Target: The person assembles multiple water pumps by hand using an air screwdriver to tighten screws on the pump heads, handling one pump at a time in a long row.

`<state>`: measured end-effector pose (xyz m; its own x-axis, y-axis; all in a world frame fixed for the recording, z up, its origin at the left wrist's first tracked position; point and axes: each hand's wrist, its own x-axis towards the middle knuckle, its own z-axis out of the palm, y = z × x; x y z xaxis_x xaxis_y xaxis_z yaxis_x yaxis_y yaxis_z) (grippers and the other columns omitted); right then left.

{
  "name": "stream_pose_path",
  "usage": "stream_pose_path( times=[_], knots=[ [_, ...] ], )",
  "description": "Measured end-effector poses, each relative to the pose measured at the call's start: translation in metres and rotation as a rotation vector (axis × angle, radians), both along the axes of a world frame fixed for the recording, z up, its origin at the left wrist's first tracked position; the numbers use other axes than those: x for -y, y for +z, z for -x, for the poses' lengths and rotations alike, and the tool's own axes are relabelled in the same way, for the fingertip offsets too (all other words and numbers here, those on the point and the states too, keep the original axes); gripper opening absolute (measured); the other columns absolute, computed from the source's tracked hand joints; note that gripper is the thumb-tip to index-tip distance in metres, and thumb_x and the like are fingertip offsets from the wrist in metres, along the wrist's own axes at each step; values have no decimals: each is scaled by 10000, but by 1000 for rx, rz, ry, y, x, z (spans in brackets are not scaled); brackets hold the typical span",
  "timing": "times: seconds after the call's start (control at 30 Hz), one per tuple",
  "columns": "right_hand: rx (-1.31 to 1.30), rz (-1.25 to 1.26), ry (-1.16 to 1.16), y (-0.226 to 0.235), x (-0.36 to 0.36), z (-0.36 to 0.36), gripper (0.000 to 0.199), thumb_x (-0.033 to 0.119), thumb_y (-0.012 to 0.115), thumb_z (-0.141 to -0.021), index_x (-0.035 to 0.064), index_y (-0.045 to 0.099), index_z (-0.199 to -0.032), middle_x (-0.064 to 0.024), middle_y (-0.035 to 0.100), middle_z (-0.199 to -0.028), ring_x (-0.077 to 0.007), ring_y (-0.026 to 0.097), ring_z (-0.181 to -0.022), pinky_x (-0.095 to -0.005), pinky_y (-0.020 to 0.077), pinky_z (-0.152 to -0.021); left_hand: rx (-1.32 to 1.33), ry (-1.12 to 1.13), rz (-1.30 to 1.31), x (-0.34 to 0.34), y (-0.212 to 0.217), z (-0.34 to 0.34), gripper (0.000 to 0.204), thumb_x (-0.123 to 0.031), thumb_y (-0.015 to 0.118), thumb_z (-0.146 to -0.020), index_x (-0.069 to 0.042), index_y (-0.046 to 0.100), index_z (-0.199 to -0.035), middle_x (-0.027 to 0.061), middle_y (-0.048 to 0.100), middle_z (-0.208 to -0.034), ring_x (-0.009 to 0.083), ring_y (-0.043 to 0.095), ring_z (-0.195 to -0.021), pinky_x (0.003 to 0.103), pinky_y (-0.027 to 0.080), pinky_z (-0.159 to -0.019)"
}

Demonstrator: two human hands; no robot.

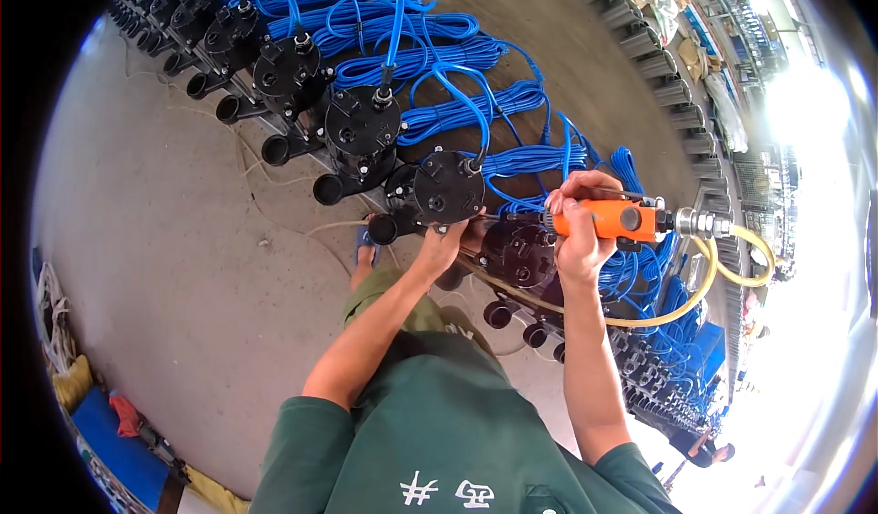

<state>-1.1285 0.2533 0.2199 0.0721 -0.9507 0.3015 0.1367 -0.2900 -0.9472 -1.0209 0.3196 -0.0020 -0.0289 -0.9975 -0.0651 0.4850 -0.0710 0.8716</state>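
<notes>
My right hand (585, 230) is wrapped around an orange air screwdriver (608, 219), which lies nearly level with its bit pointing left. The bit's tip reaches the side of a black pump (448, 187) with a round, flat top. Against that pump's near lower edge, my left hand (442, 247) is closed, its fingertips beside the bit; whether a small screw is between them cannot be seen. A blue cable (480, 130) rises from the pump's top. Under the tool sits another black pump (519, 253), partly covered by my right hand and the screwdriver.
More black pumps (361, 130) stand in a diagonal row, with bundled blue cables (457, 52) behind them. A yellow air hose (764, 258) loops from the tool back along the row. Grey metal cylinders (672, 91) line the far right. Another person (700, 448) is at the lower right.
</notes>
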Motion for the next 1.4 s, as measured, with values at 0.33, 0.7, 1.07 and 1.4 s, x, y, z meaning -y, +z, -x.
stream_pose_path(
  times=[0.33, 0.7, 1.07, 1.4],
  knots=[
    [-122, 45, 54, -3, 4, -1, 287, -6, 567, -828, -28, 557, -1113, -119, 620, -920, -140, 588, -691, -314, 536, -673, 708, 175, -17, -24, 11, -4, 271, -120, 488, -1021, 15, 632, -1206, 188, 675, -1160, 346, 656, -974, 355, 501, -875],
    [5, 21, 32, 2, 1, -2, 295, -8, 582, -802, -7, 584, -1097, -98, 634, -875, -144, 612, -676, -292, 545, -665, -250, -94, -170, 1, 29, -3, 361, -209, 395, -1090, 1, 610, -1289, 78, 684, -1061, 112, 631, -893, 283, 519, -794],
    [3, 63, 84, -4, 2, 5, 314, 5, 594, -802, 0, 569, -1115, -111, 625, -881, -151, 609, -663, -301, 550, -662, -98, -18, -37, -1, -2, -2, 446, -296, 371, -1057, -14, 643, -1270, 87, 705, -1114, 140, 656, -905, 266, 527, -776],
    [-103, 49, 166, -6, -2, 5, 247, -34, 533, -800, 3, 547, -1044, -116, 581, -888, -152, 556, -653, -335, 513, -626, 19, -4, 57, -2, -4, -1, 439, -291, 369, -1063, -23, 637, -1285, 73, 706, -1116, 139, 660, -919, 262, 519, -775]
  ],
)
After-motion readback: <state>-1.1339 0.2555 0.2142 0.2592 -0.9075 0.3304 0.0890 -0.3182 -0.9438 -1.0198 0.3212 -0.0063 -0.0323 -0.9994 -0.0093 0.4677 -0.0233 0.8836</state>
